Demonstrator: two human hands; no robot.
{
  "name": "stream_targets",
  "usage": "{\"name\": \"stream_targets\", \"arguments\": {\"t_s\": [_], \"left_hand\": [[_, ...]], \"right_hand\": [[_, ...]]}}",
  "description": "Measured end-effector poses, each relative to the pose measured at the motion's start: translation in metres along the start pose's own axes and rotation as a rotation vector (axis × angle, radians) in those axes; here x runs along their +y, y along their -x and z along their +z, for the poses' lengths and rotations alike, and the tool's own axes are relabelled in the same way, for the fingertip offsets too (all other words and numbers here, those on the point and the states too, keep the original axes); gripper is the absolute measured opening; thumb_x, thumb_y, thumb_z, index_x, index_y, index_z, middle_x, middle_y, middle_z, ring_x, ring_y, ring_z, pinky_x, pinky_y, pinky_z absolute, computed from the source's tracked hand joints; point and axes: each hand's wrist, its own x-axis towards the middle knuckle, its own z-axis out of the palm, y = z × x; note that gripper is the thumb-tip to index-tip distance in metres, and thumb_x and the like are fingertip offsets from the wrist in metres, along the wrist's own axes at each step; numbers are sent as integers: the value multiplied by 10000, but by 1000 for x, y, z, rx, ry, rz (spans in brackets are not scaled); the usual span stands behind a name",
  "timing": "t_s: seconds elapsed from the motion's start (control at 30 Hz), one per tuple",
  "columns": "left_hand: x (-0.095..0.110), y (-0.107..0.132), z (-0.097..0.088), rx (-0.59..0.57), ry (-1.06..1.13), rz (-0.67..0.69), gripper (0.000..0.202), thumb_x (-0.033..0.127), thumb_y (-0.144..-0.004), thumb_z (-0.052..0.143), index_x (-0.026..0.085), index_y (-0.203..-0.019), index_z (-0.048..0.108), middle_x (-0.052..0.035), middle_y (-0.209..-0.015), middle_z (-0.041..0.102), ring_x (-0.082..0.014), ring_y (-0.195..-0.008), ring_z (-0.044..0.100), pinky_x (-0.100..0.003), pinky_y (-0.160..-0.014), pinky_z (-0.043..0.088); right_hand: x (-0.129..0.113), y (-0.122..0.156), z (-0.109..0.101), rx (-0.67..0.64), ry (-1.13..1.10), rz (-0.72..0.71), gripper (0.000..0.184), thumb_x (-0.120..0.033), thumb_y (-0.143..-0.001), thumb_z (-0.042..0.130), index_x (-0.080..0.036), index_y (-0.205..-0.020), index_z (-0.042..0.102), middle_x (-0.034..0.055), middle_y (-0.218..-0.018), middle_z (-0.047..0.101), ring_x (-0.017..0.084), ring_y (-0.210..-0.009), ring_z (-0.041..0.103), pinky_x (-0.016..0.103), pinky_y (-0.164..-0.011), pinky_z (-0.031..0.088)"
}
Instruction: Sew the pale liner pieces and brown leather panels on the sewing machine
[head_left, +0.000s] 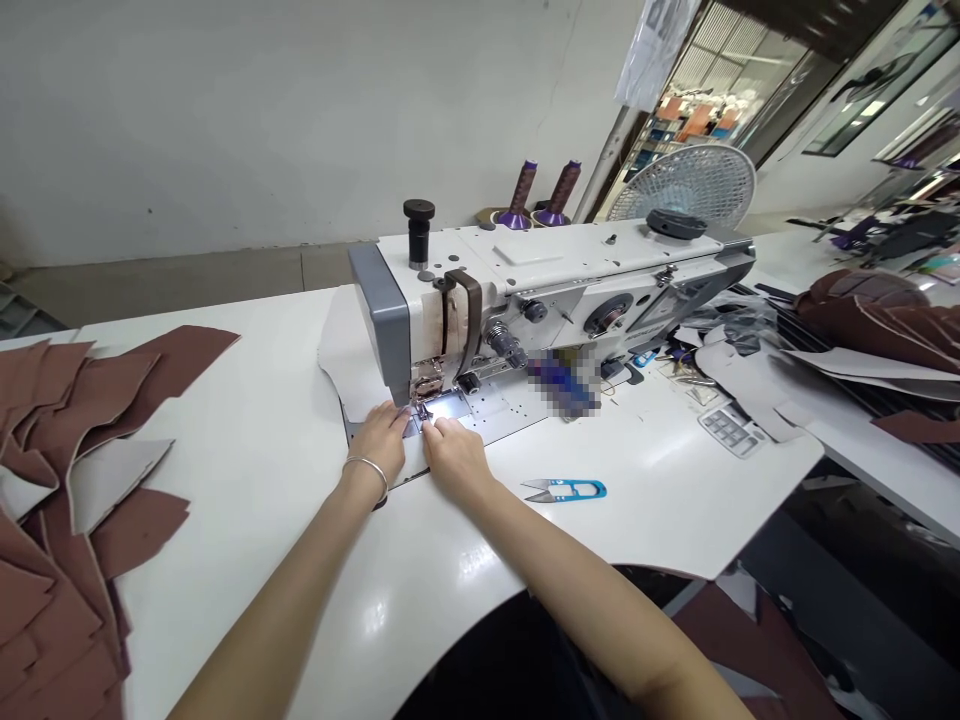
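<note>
My left hand (379, 437), with a thin metal bangle (366, 472) on its wrist, and my right hand (452, 455) rest side by side on a pale leather piece (346, 345). Their fingertips sit just in front of the metal presser foot (427, 380) of a white and grey industrial sewing machine (555, 250). The piece runs under the foot and out behind the machine head, and my hands hide much of it. A lit metal needle plate (450, 405) lies right beside my fingers.
Blue-handled thread snips (564, 489) lie on the white worktable (255, 420) to my right. Brown leather pieces (60, 480) are piled at the left, with more (862, 310) at the far right. Purple-based thread cones (540, 195) and a fan (682, 185) stand behind the machine.
</note>
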Motion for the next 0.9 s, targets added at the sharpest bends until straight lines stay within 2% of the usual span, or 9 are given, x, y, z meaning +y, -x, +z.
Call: {"name": "stream_targets", "arguments": {"t_s": [0.2,0.4,0.63,0.9], "left_hand": [[0,0,3,-21,4,-6,457,33,-785,339,106,-1154,598,-134,-1224,598,-234,-1193,495,-404,-1051,380],[1,1,0,-67,-18,-5,489,21,-786,322,104,-1198,571,-135,-1270,570,-226,-1220,484,-411,-1074,357],[2,0,-3,-50,-21,-8,482,40,-782,348,136,-1188,588,-117,-1256,586,-226,-1231,477,-420,-1069,368],[5,0,-5,-67,-4,-15,476,18,-774,350,107,-1175,591,-138,-1263,575,-233,-1220,487,-407,-1069,354]], "right_hand": [[0,0,1,15,4,5,227,-210,-966,346,-193,-997,570,53,-861,582,169,-795,491,252,-568,285],[0,1,1,9,0,2,210,-202,-959,353,-193,-998,559,53,-862,579,171,-797,486,252,-569,287],[-1,1,-2,6,8,-2,199,-195,-950,371,-192,-996,565,54,-871,579,171,-797,489,259,-560,280],[-3,1,-7,0,22,13,206,-210,-958,367,-192,-980,571,40,-846,579,164,-776,488,268,-542,236]]}}
